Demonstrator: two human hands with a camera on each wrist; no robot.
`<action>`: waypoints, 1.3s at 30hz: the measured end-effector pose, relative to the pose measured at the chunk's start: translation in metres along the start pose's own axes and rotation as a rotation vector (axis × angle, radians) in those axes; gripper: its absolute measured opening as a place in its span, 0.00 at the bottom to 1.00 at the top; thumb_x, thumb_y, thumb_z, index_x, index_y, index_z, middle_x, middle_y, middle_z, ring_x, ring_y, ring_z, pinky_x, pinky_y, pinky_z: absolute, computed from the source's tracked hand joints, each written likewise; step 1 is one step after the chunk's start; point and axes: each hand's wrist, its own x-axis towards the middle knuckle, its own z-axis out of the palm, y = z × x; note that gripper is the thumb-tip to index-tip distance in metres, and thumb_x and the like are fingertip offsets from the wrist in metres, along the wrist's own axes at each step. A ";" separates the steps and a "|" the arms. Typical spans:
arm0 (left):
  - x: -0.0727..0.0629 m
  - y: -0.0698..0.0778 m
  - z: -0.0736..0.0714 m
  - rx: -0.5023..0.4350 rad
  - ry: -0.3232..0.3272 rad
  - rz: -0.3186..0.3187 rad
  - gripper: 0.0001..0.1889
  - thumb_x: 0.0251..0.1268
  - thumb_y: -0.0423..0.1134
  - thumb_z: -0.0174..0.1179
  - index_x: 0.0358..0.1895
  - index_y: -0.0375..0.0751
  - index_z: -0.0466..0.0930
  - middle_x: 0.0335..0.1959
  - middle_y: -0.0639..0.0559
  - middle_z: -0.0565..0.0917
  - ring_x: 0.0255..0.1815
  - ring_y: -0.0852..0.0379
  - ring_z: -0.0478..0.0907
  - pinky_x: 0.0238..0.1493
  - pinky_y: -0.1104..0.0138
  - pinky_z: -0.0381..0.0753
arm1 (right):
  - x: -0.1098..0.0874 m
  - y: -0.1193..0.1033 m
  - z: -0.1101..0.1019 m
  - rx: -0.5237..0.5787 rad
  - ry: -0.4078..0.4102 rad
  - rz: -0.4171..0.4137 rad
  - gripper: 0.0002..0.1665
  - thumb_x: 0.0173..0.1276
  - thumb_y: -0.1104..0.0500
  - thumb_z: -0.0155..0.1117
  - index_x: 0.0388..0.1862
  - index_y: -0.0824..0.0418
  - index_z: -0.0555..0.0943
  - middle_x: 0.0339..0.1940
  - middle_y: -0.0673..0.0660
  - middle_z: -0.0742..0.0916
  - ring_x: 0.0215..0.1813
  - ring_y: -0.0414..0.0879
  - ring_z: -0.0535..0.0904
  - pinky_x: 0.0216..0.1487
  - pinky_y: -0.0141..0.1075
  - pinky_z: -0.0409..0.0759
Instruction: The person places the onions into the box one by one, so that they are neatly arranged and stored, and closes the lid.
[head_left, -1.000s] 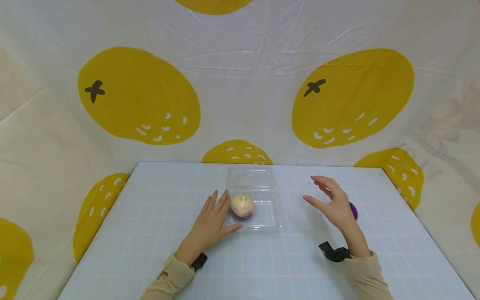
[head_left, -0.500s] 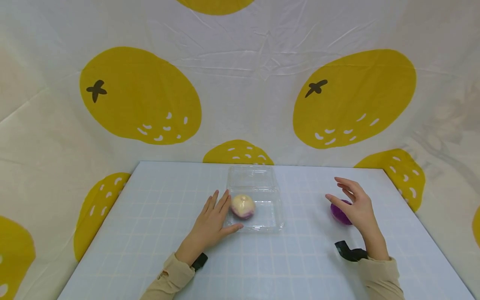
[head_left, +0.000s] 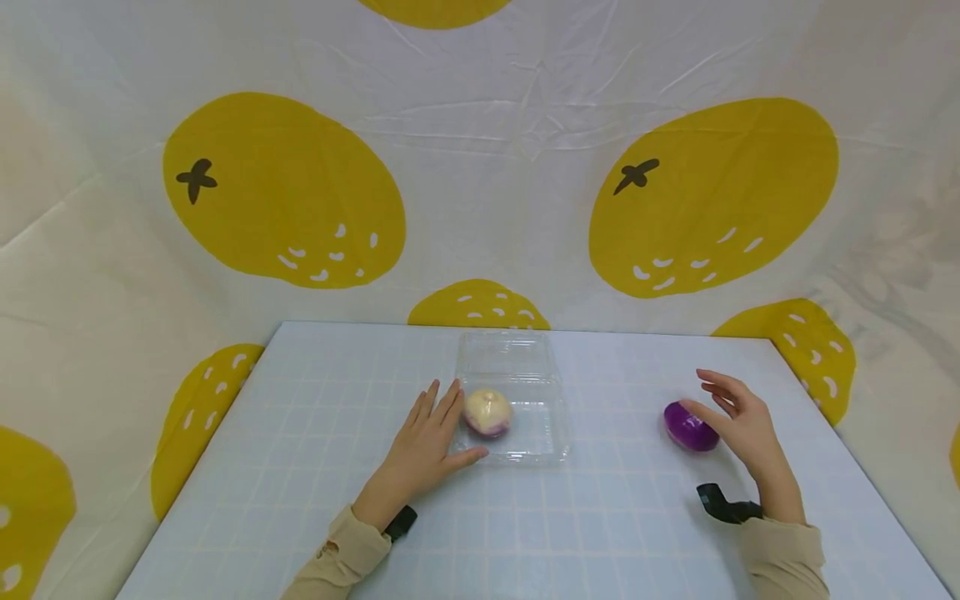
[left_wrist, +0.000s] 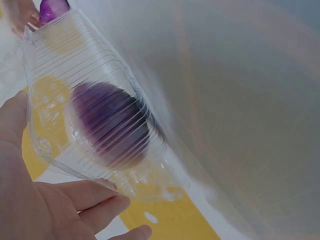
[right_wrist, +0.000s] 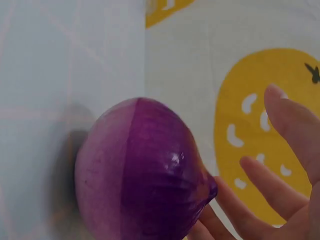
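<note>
In the head view, a clear plastic clamshell box lies with its lid folded back. Inside, toward its left wall, sits a round vegetable, cream on top and purple below, like a turnip. My left hand rests at the box's left side, fingers extended along the wall and thumb at the front corner. A purple onion lies on the table to the right. Beside it my right hand is loosely curved and holds nothing; its thumb overlaps the onion. Up close, the right wrist view shows the onion's pointed tip toward the fingers.
The table has a pale grid-patterned cover. Behind it hangs a white cloth printed with large yellow fruit. A black strap with a mount juts out from the right wrist, close over the table.
My right hand has moved to the right, past the onion, uncovering most of it. The left hand, the box and the vegetable inside stay where they were.
</note>
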 end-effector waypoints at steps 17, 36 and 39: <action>0.001 -0.001 0.001 0.001 -0.018 -0.007 0.51 0.65 0.72 0.50 0.75 0.30 0.58 0.79 0.41 0.54 0.78 0.34 0.46 0.77 0.47 0.46 | -0.006 0.033 -0.010 0.016 -0.233 0.003 0.42 0.66 0.55 0.71 0.74 0.62 0.64 0.69 0.66 0.72 0.59 0.26 0.66 0.50 0.14 0.68; 0.001 0.000 0.000 0.004 -0.015 -0.009 0.50 0.65 0.71 0.52 0.75 0.30 0.59 0.79 0.40 0.55 0.78 0.34 0.48 0.77 0.46 0.46 | -0.006 0.037 -0.007 0.018 -0.287 0.033 0.44 0.64 0.56 0.73 0.75 0.62 0.63 0.72 0.70 0.67 0.66 0.70 0.66 0.48 0.18 0.69; 0.001 0.000 0.000 0.004 -0.017 -0.009 0.50 0.65 0.71 0.52 0.75 0.30 0.59 0.79 0.40 0.55 0.78 0.34 0.48 0.77 0.47 0.46 | -0.006 0.035 -0.007 0.012 -0.289 0.020 0.44 0.64 0.57 0.73 0.75 0.63 0.63 0.72 0.71 0.67 0.66 0.71 0.66 0.49 0.20 0.71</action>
